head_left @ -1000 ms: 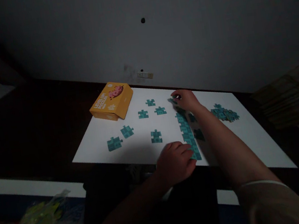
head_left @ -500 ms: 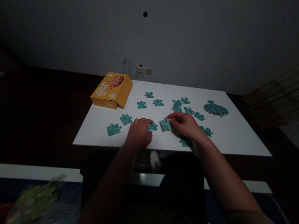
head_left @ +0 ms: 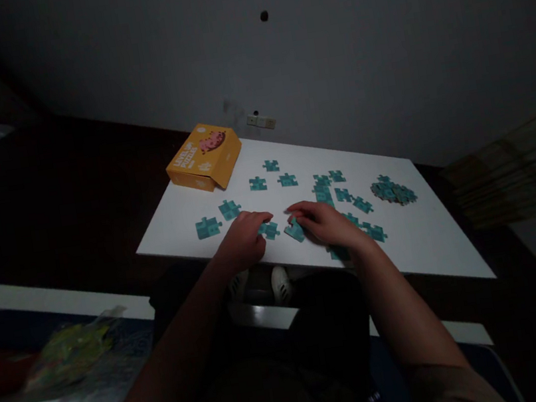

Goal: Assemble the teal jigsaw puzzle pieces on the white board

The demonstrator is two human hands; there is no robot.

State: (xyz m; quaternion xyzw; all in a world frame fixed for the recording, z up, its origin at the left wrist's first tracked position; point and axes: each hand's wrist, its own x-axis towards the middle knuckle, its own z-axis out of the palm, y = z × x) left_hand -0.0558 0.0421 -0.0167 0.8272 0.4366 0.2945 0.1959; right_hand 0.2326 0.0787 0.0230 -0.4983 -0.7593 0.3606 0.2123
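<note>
Near the front edge of the white table (head_left: 436, 249), my left hand (head_left: 243, 237) rests with its fingers curled round one end of a teal puzzle piece (head_left: 270, 230). Just to the right, my right hand (head_left: 324, 223) pinches a second teal puzzle piece (head_left: 295, 231), turned at an angle to the table edge. A small gap separates the two pieces. More teal puzzle pieces lie under and beside my right forearm, among them one piece (head_left: 339, 253) partly hidden by the wrist. Left of my left hand are two more pieces, one (head_left: 208, 227) nearest the corner.
An orange puzzle box (head_left: 206, 156) with its flap ajar stands at the table's back left. A heap of puzzle pieces (head_left: 393, 191) lies at the right, and several loose pieces (head_left: 288, 180) are spread across the middle. A plastic bag (head_left: 76, 354) sits low on the left.
The puzzle piece in my right hand has turned from square to slanted and sits slightly nearer the front edge. The whole view has shifted a little.
</note>
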